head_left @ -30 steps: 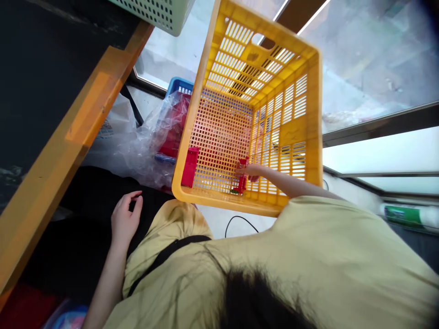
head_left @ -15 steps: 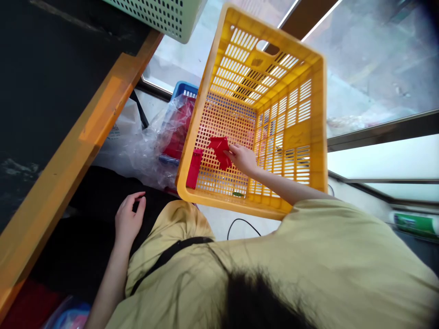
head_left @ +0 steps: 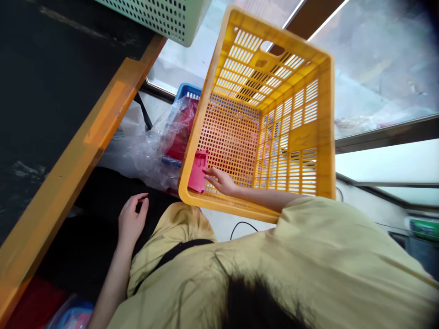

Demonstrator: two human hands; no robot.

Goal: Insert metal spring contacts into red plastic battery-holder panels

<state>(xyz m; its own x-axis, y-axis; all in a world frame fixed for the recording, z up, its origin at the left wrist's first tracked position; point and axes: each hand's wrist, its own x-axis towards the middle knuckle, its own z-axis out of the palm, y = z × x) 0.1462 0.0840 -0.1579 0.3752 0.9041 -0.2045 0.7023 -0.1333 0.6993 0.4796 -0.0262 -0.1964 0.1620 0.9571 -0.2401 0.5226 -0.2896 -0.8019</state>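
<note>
Inside a yellow plastic crate, my right hand reaches to the lower left corner. Its fingers are extended and slightly apart, with the fingertips at the right edge of a pinkish-red plastic part. That part is flat and rectangular, with a raised rim and small details at its upper end. It lies against the crate's left wall. Whether another piece lies beneath it, I cannot tell. My left hand rests over my dark-clad leg, fingers loosely curled, thumb apart, holding nothing.
A wooden-edged dark table runs along the left, with a pale green basket at its far end. Beside the crate, clear plastic bags and a blue basket hold red items. A black cable lies on the floor.
My right hand has moved down and left in the crate, and the red piece it held is no longer in its fingers. My forearm now covers where a small green item lay.
</note>
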